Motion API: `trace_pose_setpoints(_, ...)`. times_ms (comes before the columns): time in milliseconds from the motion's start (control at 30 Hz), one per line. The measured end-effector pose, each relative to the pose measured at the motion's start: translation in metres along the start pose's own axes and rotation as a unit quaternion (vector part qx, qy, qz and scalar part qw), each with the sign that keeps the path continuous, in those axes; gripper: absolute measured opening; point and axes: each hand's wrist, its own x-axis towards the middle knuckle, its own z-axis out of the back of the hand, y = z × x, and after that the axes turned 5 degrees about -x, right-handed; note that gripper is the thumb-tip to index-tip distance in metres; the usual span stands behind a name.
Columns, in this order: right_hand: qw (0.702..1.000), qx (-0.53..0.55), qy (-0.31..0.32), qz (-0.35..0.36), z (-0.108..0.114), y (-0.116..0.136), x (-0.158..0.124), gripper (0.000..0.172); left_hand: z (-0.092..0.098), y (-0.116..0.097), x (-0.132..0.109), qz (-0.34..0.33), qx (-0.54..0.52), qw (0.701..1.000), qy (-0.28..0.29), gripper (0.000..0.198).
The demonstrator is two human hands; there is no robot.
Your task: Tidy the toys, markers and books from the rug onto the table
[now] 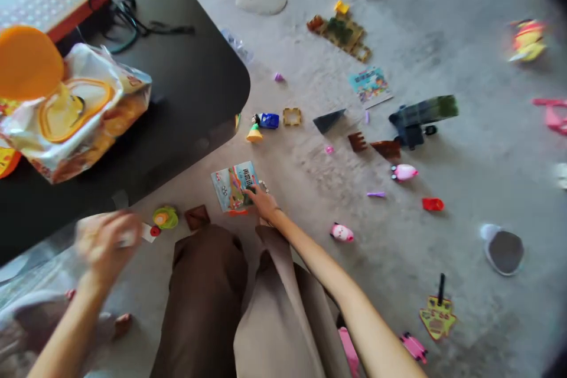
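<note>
Booklet, one of two, touches the right hand, left hand apart; whether either's fingers grasp, I cannot tell

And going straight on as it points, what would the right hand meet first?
Probably the booklet; the right hand overlaps its edge in view, though depth and contact are unclear.

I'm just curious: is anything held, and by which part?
The right hand covers the lower right corner of the illustrated booklet, grip unclear; the left hand is too blurred to tell.
</note>
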Motion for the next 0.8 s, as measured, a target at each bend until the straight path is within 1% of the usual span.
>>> trace_pose_setpoints(33,0.999,-0.023,0.023,0.020,-0.008,0.003,0.011,0.054,-0.032,-0.020,0.002,-0.104,-0.002,0.989,0.108,0.021)
trace_pose_setpoints(67,0.999,-0.031,0.035,0.025,-0.014,0.005,0.019,0.055,-0.066,-0.041,0.006,-0.168,0.004,0.963,0.210,0.024)
trace_pose_setpoints(100,0.999,-0.028,0.036,0.020,-0.018,0.004,0.026,0.057,-0.100,-0.062,0.009,-0.206,0.020,0.935,0.287,0.030)
trace_pose_setpoints(133,0.999,-0.016,0.029,0.007,-0.020,0.002,0.031,0.059,-0.133,-0.080,0.013,-0.229,0.045,0.910,0.344,0.033)
trace_pose_setpoints(167,1.000,0.001,0.023,-0.009,-0.021,-0.002,0.035,0.061,-0.163,-0.095,0.015,-0.243,0.049,0.894,0.374,0.033)
trace_pose_setpoints(200,0.999,0.017,0.017,-0.027,-0.021,-0.006,0.037,0.061,-0.187,-0.107,0.016,-0.250,0.053,0.883,0.394,0.032)
trace_pose_setpoints(233,0.999,0.032,0.010,-0.041,-0.021,-0.011,0.040,0.057,-0.206,-0.115,0.016,-0.253,0.058,0.876,0.407,0.033)
trace_pose_setpoints(267,0.998,0.043,0.006,-0.052,-0.021,-0.015,0.041,0.051,-0.220,-0.121,0.014,-0.255,0.058,0.872,0.414,0.033)
trace_pose_setpoints(300,0.997,0.055,0.002,-0.059,-0.020,-0.019,0.042,0.042,-0.230,-0.124,0.012,-0.255,0.059,0.869,0.420,0.033)
trace_pose_setpoints(333,0.995,0.070,-0.003,-0.066,-0.020,-0.023,0.041,0.033,-0.235,-0.126,0.010,-0.255,0.059,0.867,0.425,0.033)
trace_pose_setpoints(400,0.991,0.108,-0.018,-0.071,-0.017,-0.027,0.038,0.018,-0.236,-0.126,0.010,-0.247,0.057,0.866,0.432,0.030)
trace_pose_setpoints(433,0.989,0.129,-0.028,-0.067,-0.014,-0.028,0.034,0.012,-0.231,-0.126,0.012,-0.239,0.056,0.867,0.433,0.027)
trace_pose_setpoints(467,0.987,0.143,-0.038,-0.058,-0.009,-0.028,0.028,0.009,-0.221,-0.127,0.016,-0.229,0.055,0.871,0.432,0.023)
trace_pose_setpoints(500,0.983,0.170,-0.057,-0.047,-0.003,-0.028,0.020,0.012,-0.206,-0.128,0.022,-0.218,0.057,0.876,0.427,0.020)
trace_pose_setpoints(533,0.975,0.206,-0.077,-0.035,0.006,-0.026,0.012,0.017,-0.186,-0.131,0.028,-0.201,0.054,0.886,0.413,0.017)
trace_pose_setpoints(567,0.964,0.245,-0.104,-0.020,0.017,-0.024,0.002,0.026,-0.160,-0.135,0.034,-0.180,0.037,0.903,0.387,0.016)
trace_pose_setpoints(600,0.911,0.380,-0.156,-0.019,0.031,-0.021,-0.007,0.032,-0.129,-0.141,0.038,-0.159,0.016,0.923,0.350,0.017)
trace_pose_setpoints(633,0.853,0.489,-0.182,-0.018,0.048,-0.017,-0.015,0.037,-0.095,-0.148,0.041,-0.127,-0.048,0.950,0.281,0.017)
trace_pose_setpoints(667,0.802,0.561,-0.206,-0.019,0.068,-0.011,-0.022,0.041,-0.061,-0.156,0.042,-0.108,-0.128,0.964,0.206,0.016)
trace_pose_setpoints(700,0.773,0.600,-0.207,-0.007,0.090,-0.002,-0.026,0.042,-0.027,-0.162,0.044,-0.096,-0.192,0.969,0.123,0.015)
trace_pose_setpoints(733,0.757,0.618,-0.212,0.008,0.114,0.010,-0.028,0.042,0.003,-0.166,0.046,-0.081,-0.231,0.969,0.023,0.012)
trace_pose_setpoints(767,0.749,0.625,-0.220,0.026,0.137,0.025,-0.028,0.042,0.028,-0.166,0.051,-0.049,-0.246,0.963,-0.095,0.011)
trace_pose_setpoints(800,0.745,0.625,-0.229,0.049,0.159,0.043,-0.025,0.041,0.048,-0.162,0.060,-0.003,-0.247,0.945,-0.216,0.010)
